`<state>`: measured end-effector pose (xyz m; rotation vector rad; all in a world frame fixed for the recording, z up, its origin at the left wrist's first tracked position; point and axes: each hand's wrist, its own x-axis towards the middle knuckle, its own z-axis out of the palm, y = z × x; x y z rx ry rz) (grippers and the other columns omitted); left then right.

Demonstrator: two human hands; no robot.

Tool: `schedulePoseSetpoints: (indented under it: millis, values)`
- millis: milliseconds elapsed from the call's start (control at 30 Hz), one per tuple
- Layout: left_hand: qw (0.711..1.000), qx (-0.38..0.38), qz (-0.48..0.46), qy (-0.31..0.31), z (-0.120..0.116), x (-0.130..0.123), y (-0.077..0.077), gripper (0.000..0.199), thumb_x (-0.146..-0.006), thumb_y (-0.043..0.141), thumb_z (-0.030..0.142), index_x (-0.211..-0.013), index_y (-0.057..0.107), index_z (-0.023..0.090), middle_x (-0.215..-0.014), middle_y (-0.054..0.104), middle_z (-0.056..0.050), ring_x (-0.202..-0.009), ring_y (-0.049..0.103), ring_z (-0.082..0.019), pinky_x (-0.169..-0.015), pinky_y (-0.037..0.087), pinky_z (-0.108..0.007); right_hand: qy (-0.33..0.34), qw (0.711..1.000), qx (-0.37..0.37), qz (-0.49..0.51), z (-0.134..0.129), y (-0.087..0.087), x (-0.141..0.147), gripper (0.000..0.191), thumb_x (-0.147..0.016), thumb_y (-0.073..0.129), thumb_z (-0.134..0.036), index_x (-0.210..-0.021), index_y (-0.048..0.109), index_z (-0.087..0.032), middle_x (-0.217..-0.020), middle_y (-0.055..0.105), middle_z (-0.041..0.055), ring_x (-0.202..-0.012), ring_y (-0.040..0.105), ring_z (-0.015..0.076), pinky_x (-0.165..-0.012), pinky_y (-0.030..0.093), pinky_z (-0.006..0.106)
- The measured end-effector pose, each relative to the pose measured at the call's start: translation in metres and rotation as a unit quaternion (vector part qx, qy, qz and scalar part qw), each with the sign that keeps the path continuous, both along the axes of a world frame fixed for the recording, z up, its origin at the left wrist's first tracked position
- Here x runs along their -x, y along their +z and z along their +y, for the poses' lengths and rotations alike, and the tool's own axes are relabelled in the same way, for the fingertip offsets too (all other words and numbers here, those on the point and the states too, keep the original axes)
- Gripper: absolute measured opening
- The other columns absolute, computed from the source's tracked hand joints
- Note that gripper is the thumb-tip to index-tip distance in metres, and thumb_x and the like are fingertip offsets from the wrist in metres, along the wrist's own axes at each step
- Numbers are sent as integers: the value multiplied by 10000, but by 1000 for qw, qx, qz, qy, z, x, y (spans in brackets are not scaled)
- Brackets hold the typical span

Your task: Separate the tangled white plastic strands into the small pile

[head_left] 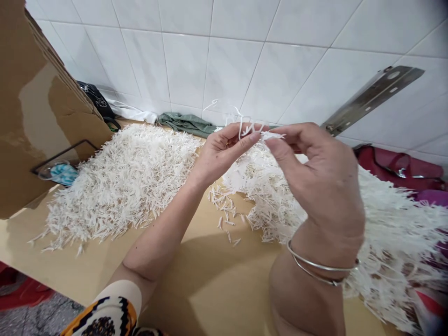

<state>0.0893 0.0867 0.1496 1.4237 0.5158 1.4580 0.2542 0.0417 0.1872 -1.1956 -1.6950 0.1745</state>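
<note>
My left hand (224, 151) is closed, thumb against fingers, on a white branching plastic sprig (248, 128) with thin curled strands rising from it. Close against it, my right hand (317, 175) pinches a pointed white piece (275, 135) at the fingertips; whether the two pieces are joined I cannot tell. Both hands are raised over the table, between two heaps. The left heap (129, 177) consists of small slender white pieces. Larger, net-like white branching pieces make up the right heap (392, 242), partly hidden by my right hand and forearm.
Several loose white bits (226, 217) lie on the tan tabletop (196, 275). A cardboard box (38, 116) stands at left, near a clear cup with blue-and-white contents (63, 172). Along the tiled wall are a green cloth (185, 122), a metal bracket (374, 98) and a dark red bag (399, 165).
</note>
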Motion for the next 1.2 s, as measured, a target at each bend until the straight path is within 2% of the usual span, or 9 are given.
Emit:
schedulePoseSetpoints:
  millis: [200,400,567,700,767,833,1000,1133,1200]
  values:
    - [998,44,-34,19,3,-4,-5,187,-952,780,406,-914,761,223,-954,739,-5,-991,671,-156,-942,541,-307,2,998,13,-56,3,-7,19,231,-1019,626,-332,-799,602,-263,-712,651,-20,-660,573,167,-665,430,334]
    - [988,103,-116,25,16,-6,-19,280,-944,794,418,-807,668,209,-808,600,13,-775,553,-108,-813,482,-286,-9,978,1,-208,6,-14,40,203,-1020,514,-200,-832,570,-255,-721,628,8,-708,575,197,-728,346,365]
    - [987,82,-107,93,15,-15,-24,199,-957,779,359,-852,669,231,-853,600,19,-771,517,-100,-800,443,-284,13,976,10,-219,4,-11,35,241,-1018,524,-191,-786,525,-255,-689,600,-9,-644,520,181,-709,310,369]
    - [972,115,-119,169,28,-6,-33,289,-952,791,391,-815,597,227,-752,515,34,-687,417,-104,-710,387,-282,146,961,15,-234,-30,4,38,294,-1008,539,-177,-732,465,-246,-592,503,-58,-553,406,139,-718,349,362]
    - [951,134,-158,229,36,2,-36,364,-927,825,350,-757,533,214,-688,443,50,-656,357,-102,-699,365,-276,184,948,7,-261,-48,9,38,264,-1009,500,-128,-771,505,-242,-626,530,-55,-586,433,136,-781,376,377]
    - [956,119,-162,216,40,6,-37,379,-940,810,403,-757,538,213,-683,450,50,-654,362,-100,-706,373,-274,180,951,0,-250,-55,11,32,233,-1030,518,-190,-806,557,-244,-650,580,-44,-604,477,142,-788,389,384]
    - [972,156,-141,100,29,-6,-30,240,-948,781,406,-831,674,226,-846,665,13,-693,452,-100,-729,415,-281,59,955,47,-288,-35,4,-2,309,-1023,528,-300,-722,573,-246,-614,613,-7,-597,556,194,-711,378,399]
    - [964,210,-154,62,11,-5,-30,181,-875,845,390,-848,750,239,-830,680,4,-721,490,-108,-723,428,-280,44,970,38,-234,-26,1,-9,190,-1011,586,-366,-1060,736,-261,-1019,821,56,-879,737,268,-804,464,421]
    - [966,203,-147,59,-3,1,-31,169,-867,856,391,-857,768,248,-798,658,13,-737,504,-107,-745,438,-278,30,978,44,-204,-24,-1,0,232,-995,643,-432,-1122,719,-253,-1012,815,63,-839,730,257,-776,463,400]
